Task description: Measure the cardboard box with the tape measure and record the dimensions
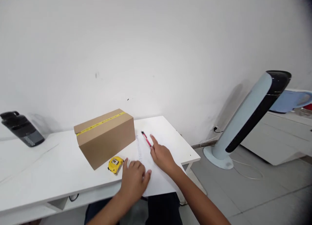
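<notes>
My right hand (162, 156) is closed on a red pen (146, 139) with a black end, which points up and to the left above a white sheet of paper (159, 184). Handwriting runs along the sheet's left side. My left hand (134, 178) lies over the paper's left edge near the table front, fingers apart and slightly bent, with nothing visible in it. Just left of its fingertips sits a yellow tape measure (115, 165). Behind that stands a closed cardboard box (107, 142) with yellow tape along its top.
The white table (60, 168) backs onto a white wall. A black bottle (23, 129) stands at its far left. Right of the table, a pale blue tower fan (246, 117) rises from the tiled floor, with a cabinet (273, 140) and a blue jug (286, 100) beyond.
</notes>
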A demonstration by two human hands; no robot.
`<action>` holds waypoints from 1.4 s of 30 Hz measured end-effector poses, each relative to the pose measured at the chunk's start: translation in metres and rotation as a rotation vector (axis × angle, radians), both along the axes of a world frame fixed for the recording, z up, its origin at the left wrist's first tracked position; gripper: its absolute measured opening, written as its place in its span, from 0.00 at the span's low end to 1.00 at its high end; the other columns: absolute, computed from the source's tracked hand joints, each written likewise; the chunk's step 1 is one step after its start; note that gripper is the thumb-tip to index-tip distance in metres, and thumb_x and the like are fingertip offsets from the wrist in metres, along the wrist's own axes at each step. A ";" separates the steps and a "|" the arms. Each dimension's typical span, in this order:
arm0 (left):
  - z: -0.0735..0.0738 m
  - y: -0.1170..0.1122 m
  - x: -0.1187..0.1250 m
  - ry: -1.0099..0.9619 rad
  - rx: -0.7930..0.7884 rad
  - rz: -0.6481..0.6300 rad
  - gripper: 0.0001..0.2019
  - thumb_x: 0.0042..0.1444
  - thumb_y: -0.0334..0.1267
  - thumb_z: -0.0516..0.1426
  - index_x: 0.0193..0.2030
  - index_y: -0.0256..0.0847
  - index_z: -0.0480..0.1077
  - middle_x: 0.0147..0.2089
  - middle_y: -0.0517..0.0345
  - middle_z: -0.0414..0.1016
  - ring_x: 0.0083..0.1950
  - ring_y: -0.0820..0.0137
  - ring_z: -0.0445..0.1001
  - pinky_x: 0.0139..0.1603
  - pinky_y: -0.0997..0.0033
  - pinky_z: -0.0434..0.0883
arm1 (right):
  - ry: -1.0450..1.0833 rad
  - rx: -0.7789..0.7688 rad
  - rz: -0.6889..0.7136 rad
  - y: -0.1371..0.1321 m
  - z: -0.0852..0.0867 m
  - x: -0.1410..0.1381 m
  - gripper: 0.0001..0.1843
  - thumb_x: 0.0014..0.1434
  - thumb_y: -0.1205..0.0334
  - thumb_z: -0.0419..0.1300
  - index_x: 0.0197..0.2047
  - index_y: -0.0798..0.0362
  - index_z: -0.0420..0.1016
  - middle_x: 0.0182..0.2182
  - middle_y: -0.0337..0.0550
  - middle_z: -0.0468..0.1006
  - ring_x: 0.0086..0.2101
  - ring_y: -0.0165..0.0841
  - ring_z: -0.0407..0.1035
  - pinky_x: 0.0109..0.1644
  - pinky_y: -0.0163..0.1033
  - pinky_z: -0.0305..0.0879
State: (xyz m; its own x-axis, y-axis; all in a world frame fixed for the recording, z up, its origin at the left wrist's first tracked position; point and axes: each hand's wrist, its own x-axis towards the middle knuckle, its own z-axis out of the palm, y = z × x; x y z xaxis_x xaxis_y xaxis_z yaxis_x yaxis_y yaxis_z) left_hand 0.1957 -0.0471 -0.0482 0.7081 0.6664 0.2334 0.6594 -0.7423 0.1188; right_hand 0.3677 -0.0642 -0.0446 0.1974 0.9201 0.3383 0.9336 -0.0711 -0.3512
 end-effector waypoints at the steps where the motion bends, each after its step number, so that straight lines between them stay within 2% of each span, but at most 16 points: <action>1: 0.003 0.010 0.007 0.039 -0.013 -0.016 0.18 0.70 0.44 0.46 0.39 0.41 0.75 0.46 0.50 0.79 0.54 0.59 0.75 0.71 0.41 0.52 | 0.053 0.068 -0.021 -0.001 -0.003 0.007 0.30 0.70 0.65 0.43 0.73 0.61 0.52 0.37 0.52 0.83 0.34 0.43 0.76 0.41 0.45 0.68; 3: 0.006 0.037 0.022 0.064 -0.061 -0.090 0.15 0.67 0.46 0.50 0.49 0.40 0.74 0.55 0.46 0.77 0.62 0.57 0.72 0.72 0.47 0.53 | 0.140 0.231 -0.044 -0.008 -0.011 0.021 0.30 0.70 0.61 0.44 0.72 0.60 0.53 0.37 0.51 0.83 0.35 0.43 0.76 0.43 0.47 0.69; 5: 0.003 0.067 0.037 0.083 -0.127 -0.154 0.26 0.61 0.52 0.58 0.61 0.39 0.68 0.68 0.41 0.66 0.71 0.54 0.63 0.72 0.51 0.55 | 0.204 0.389 -0.067 -0.021 -0.019 0.037 0.28 0.70 0.57 0.46 0.70 0.56 0.58 0.39 0.50 0.83 0.39 0.45 0.76 0.49 0.52 0.70; 7: -0.006 0.086 0.049 0.108 -0.192 -0.183 0.38 0.57 0.58 0.58 0.68 0.35 0.62 0.74 0.34 0.56 0.75 0.48 0.55 0.71 0.48 0.56 | 0.314 0.461 -0.110 -0.036 -0.024 0.054 0.26 0.70 0.52 0.48 0.66 0.52 0.64 0.42 0.50 0.82 0.44 0.45 0.76 0.54 0.55 0.69; 11: -0.027 0.082 0.060 0.141 -0.254 -0.228 0.43 0.58 0.62 0.54 0.71 0.31 0.57 0.76 0.28 0.48 0.76 0.41 0.49 0.71 0.41 0.53 | 0.780 0.435 -0.196 -0.043 -0.021 0.088 0.28 0.66 0.46 0.55 0.64 0.50 0.64 0.41 0.46 0.79 0.39 0.40 0.78 0.49 0.51 0.73; 13: -0.032 0.071 0.060 0.144 -0.254 -0.254 0.43 0.58 0.63 0.54 0.71 0.32 0.56 0.76 0.28 0.47 0.76 0.41 0.49 0.70 0.40 0.53 | 0.969 0.362 -0.153 -0.033 -0.017 0.101 0.30 0.59 0.43 0.62 0.58 0.50 0.68 0.36 0.41 0.76 0.33 0.37 0.78 0.43 0.49 0.75; 15: -0.033 0.065 0.056 0.140 -0.250 -0.279 0.44 0.57 0.65 0.54 0.71 0.34 0.57 0.76 0.30 0.48 0.76 0.42 0.50 0.70 0.42 0.53 | 1.037 0.278 -0.083 -0.017 -0.014 0.108 0.28 0.52 0.41 0.67 0.49 0.51 0.71 0.32 0.38 0.75 0.31 0.37 0.78 0.41 0.49 0.76; 19: -0.030 0.066 0.047 0.113 -0.229 -0.344 0.45 0.52 0.67 0.59 0.68 0.37 0.61 0.74 0.37 0.56 0.73 0.46 0.56 0.69 0.50 0.55 | 0.973 0.266 -0.032 0.016 -0.014 0.101 0.23 0.52 0.40 0.68 0.35 0.50 0.68 0.32 0.38 0.75 0.34 0.36 0.77 0.42 0.45 0.74; 23: -0.035 0.062 0.041 0.104 -0.129 -0.371 0.44 0.54 0.69 0.56 0.66 0.34 0.64 0.69 0.35 0.63 0.68 0.44 0.61 0.65 0.47 0.59 | 0.846 0.279 0.000 0.056 -0.026 0.082 0.23 0.59 0.40 0.64 0.28 0.49 0.63 0.23 0.32 0.68 0.27 0.30 0.68 0.35 0.37 0.68; 25: -0.041 0.057 0.038 0.119 -0.109 -0.367 0.46 0.55 0.69 0.55 0.67 0.31 0.63 0.69 0.32 0.62 0.68 0.43 0.60 0.66 0.46 0.57 | 0.820 0.242 0.041 0.077 -0.036 0.073 0.23 0.64 0.38 0.57 0.33 0.50 0.70 0.19 0.30 0.65 0.23 0.30 0.64 0.30 0.36 0.65; 28: -0.047 0.051 0.034 0.088 -0.116 -0.377 0.46 0.57 0.69 0.52 0.68 0.29 0.61 0.69 0.32 0.63 0.69 0.45 0.60 0.69 0.47 0.54 | 0.823 0.163 0.102 0.101 -0.048 0.065 0.29 0.68 0.37 0.48 0.54 0.51 0.72 0.24 0.34 0.75 0.22 0.30 0.67 0.29 0.37 0.67; 30: -0.050 0.051 0.031 0.058 -0.146 -0.404 0.46 0.57 0.69 0.53 0.69 0.30 0.59 0.69 0.34 0.63 0.70 0.46 0.60 0.71 0.47 0.52 | 0.772 0.131 0.134 0.105 -0.050 0.062 0.29 0.68 0.39 0.50 0.60 0.50 0.71 0.34 0.41 0.82 0.26 0.31 0.73 0.35 0.39 0.72; 33: -0.056 0.052 0.029 0.043 -0.137 -0.500 0.50 0.53 0.68 0.58 0.72 0.33 0.55 0.74 0.36 0.56 0.75 0.46 0.52 0.75 0.45 0.44 | 0.586 0.111 0.228 0.101 -0.046 0.062 0.18 0.66 0.46 0.58 0.50 0.49 0.78 0.44 0.46 0.83 0.39 0.36 0.78 0.47 0.43 0.74; 36: -0.062 0.051 0.030 0.056 -0.070 -0.554 0.50 0.49 0.59 0.64 0.73 0.35 0.53 0.78 0.37 0.46 0.78 0.42 0.42 0.75 0.40 0.40 | 0.583 0.005 0.275 0.092 -0.042 0.062 0.14 0.65 0.54 0.61 0.52 0.47 0.78 0.43 0.44 0.82 0.40 0.35 0.78 0.45 0.42 0.75; 39: -0.065 0.047 0.032 0.076 -0.041 -0.533 0.42 0.55 0.50 0.63 0.73 0.35 0.54 0.78 0.38 0.45 0.77 0.43 0.45 0.75 0.39 0.42 | 0.673 -0.142 0.332 0.088 -0.040 0.062 0.17 0.64 0.58 0.61 0.56 0.47 0.75 0.39 0.42 0.82 0.34 0.31 0.77 0.38 0.38 0.75; 42: -0.063 0.045 0.034 0.099 -0.036 -0.511 0.35 0.60 0.45 0.59 0.72 0.36 0.57 0.77 0.40 0.49 0.77 0.46 0.50 0.75 0.40 0.45 | 0.630 -0.080 0.422 0.087 -0.037 0.060 0.10 0.60 0.63 0.62 0.45 0.48 0.81 0.38 0.42 0.82 0.38 0.33 0.78 0.42 0.39 0.76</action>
